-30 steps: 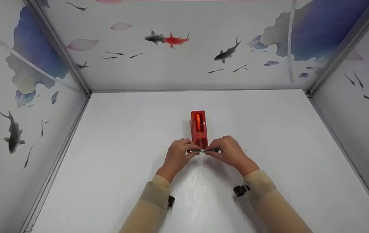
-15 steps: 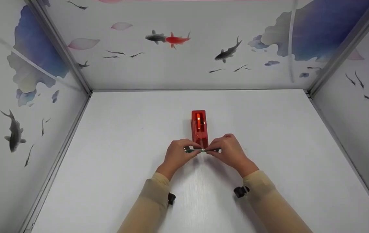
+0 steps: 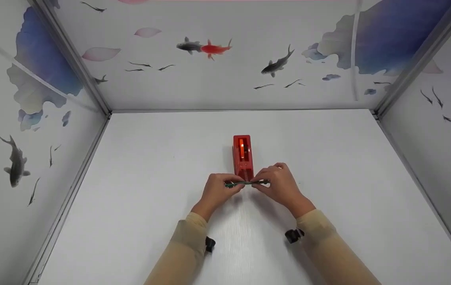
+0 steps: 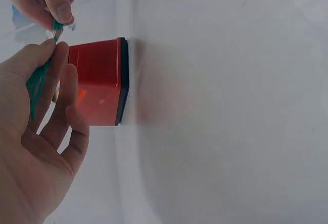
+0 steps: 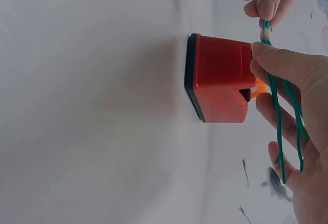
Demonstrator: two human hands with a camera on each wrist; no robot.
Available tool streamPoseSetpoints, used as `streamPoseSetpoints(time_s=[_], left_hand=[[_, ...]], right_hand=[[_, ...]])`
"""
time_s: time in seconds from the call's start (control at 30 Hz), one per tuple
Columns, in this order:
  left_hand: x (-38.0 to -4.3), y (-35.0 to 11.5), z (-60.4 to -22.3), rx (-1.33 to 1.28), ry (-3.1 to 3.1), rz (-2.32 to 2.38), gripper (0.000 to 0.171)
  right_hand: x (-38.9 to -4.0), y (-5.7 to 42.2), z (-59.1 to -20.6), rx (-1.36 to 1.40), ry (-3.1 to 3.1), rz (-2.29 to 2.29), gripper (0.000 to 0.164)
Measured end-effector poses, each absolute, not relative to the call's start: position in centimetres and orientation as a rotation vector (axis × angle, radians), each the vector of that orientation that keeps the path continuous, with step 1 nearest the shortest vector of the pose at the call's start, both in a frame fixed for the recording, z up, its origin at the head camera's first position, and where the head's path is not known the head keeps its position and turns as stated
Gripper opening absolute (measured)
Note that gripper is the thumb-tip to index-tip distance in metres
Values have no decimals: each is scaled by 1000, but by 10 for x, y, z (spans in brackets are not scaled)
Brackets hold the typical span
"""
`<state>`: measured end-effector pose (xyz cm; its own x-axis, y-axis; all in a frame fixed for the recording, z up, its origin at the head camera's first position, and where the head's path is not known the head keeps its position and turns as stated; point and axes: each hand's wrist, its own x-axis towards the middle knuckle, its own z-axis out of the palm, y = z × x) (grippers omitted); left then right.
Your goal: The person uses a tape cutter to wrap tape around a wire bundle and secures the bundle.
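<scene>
Green wires (image 5: 278, 124) | pt. hidden, pinched w/ both hands (image 3: 282, 189) | mid unclear

The way straight ahead was blocked; the sides offered room.
A red dispenser (image 3: 242, 158) stood just beyond the left hand (image 3: 218, 190) and right hand (image 3: 280, 184); free white tabletop (image 3: 158, 158) lay on either side of it, bounded by printed panels (image 3: 225, 87).

My head view's up high, facing forward-down; both wrist views, way closer, rolled sideways, share the green strands (image 4: 37, 83).
</scene>
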<state>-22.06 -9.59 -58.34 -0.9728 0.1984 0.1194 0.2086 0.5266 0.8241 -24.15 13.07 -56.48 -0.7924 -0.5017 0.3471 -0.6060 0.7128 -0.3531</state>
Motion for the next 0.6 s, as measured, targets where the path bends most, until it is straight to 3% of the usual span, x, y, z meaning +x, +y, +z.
streamPoseSetpoints(time_s=[0.6], left_hand=[[-220, -98, -589, -448, -2601, -1516, 11]], right_hand=[[-254, 137, -561, 743, -3077, 1364, 19]])
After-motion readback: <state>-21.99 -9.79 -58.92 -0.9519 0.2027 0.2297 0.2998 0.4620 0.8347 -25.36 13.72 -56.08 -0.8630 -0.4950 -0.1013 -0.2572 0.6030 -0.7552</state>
